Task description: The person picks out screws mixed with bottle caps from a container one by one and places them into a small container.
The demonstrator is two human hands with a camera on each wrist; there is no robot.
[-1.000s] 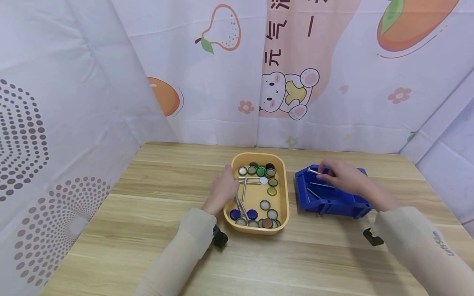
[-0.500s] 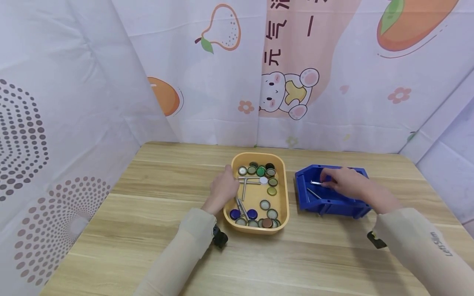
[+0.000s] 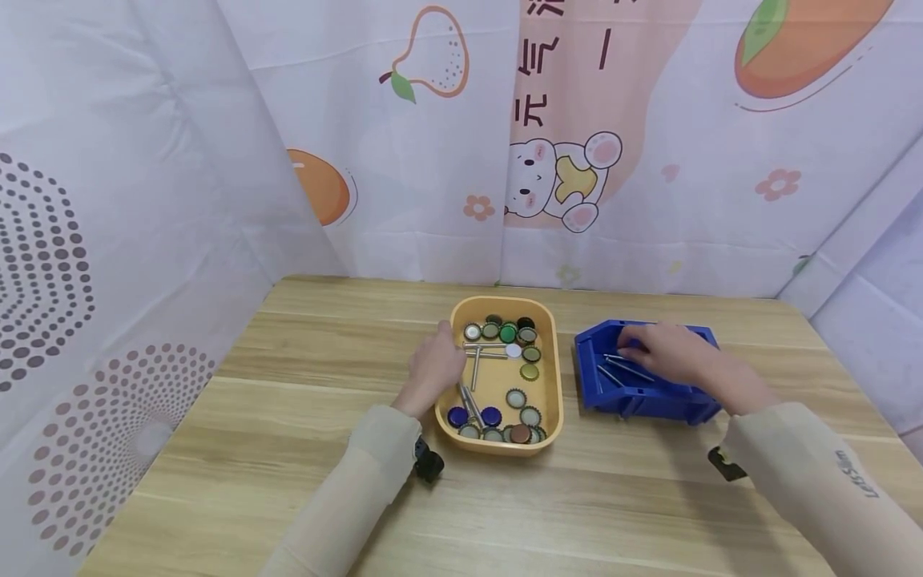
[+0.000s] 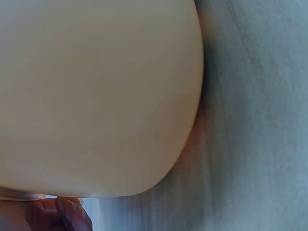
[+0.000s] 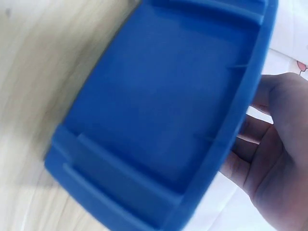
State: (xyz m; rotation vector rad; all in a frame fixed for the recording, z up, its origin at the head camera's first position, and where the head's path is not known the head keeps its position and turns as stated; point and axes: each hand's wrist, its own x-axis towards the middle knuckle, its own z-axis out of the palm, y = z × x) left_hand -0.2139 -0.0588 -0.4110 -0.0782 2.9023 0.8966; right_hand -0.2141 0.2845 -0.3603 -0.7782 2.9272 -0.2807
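The tray (image 3: 497, 381) sits on the table (image 3: 548, 513), the left hand (image 3: 436, 365) gripping its left rim, with bottle caps (image 3: 530, 372) mostly along its far and near ends and screws (image 3: 475, 372) toward its left side. Just right of the tray stands the blue bin (image 3: 649, 405), more screws (image 3: 630, 370) lying in the end nearest the tray, and the right hand (image 3: 667, 351) reaches into it with bent fingers; I cannot tell whether they hold a screw. Beyond the tray hangs a printed cloth (image 3: 433, 192).
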